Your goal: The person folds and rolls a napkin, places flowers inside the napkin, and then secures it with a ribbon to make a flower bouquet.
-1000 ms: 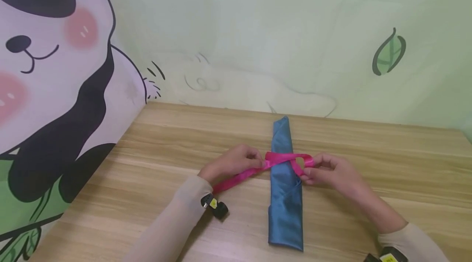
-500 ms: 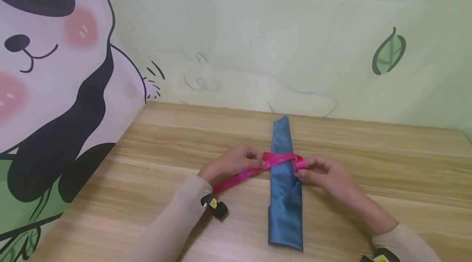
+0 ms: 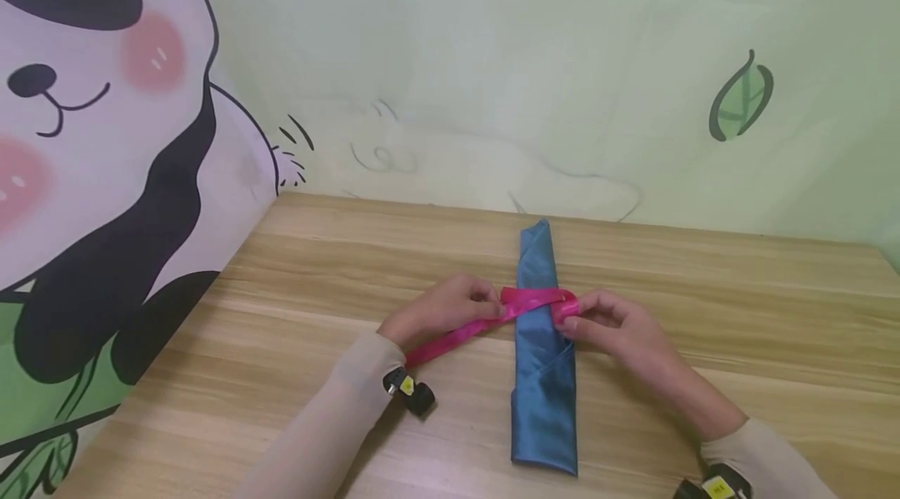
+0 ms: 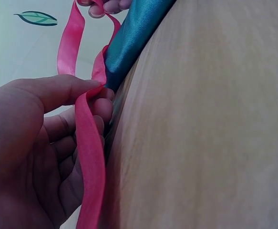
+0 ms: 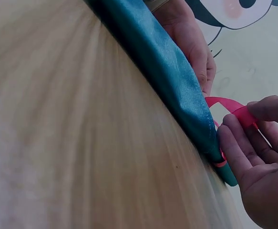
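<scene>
A long folded bundle of shiny blue cloth [image 3: 544,413] lies lengthwise on the wooden table. Around its upper half runs a pink ribbon [image 3: 530,298]. My left hand [image 3: 450,305] is at the bundle's left side and pinches the ribbon between thumb and fingers. From that pinch, a loose length of ribbon [image 4: 92,167] trails down past the palm in the left wrist view. On the other side, my right hand [image 3: 622,327] holds a bent part of the ribbon [image 5: 245,116] close to the cloth's right edge. What lies beneath the bundle is hidden.
The wooden table [image 3: 703,280] meets a pale green wall [image 3: 492,54] at the back. A painted panda [image 3: 105,132] covers the left wall. Small black cameras sit on both wrists, such as the left wrist camera [image 3: 415,396].
My right hand has moved left toward the cloth, and the ribbon loop at its fingers has become smaller. My left hand keeps its pinch in nearly the same place.
</scene>
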Demonstrator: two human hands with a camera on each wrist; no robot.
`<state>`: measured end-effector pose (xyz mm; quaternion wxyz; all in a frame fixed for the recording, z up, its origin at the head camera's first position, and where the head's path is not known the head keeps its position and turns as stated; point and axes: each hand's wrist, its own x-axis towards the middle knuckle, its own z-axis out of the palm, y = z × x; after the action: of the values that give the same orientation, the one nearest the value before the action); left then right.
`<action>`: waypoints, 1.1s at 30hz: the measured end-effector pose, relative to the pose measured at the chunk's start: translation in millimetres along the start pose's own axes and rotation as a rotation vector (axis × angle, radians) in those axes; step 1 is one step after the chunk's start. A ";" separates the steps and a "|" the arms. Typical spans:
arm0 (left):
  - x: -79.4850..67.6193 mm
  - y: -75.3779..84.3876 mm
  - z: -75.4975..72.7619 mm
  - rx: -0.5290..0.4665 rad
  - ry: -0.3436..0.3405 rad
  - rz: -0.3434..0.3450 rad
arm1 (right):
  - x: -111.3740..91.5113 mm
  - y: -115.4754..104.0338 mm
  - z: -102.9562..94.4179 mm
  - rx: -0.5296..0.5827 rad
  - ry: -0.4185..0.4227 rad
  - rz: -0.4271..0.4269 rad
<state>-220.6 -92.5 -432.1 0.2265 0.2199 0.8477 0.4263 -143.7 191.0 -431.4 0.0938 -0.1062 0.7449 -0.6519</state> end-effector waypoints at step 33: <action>0.3 -1.0 -1.6 -0.026 -0.021 0.029 | 9.7 3.8 2.5 -0.171 0.057 0.014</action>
<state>-221.9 -93.9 -432.1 0.2320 0.2334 0.8364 0.4383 -152.4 186.4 -435.5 0.0678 -0.0900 0.8010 -0.5880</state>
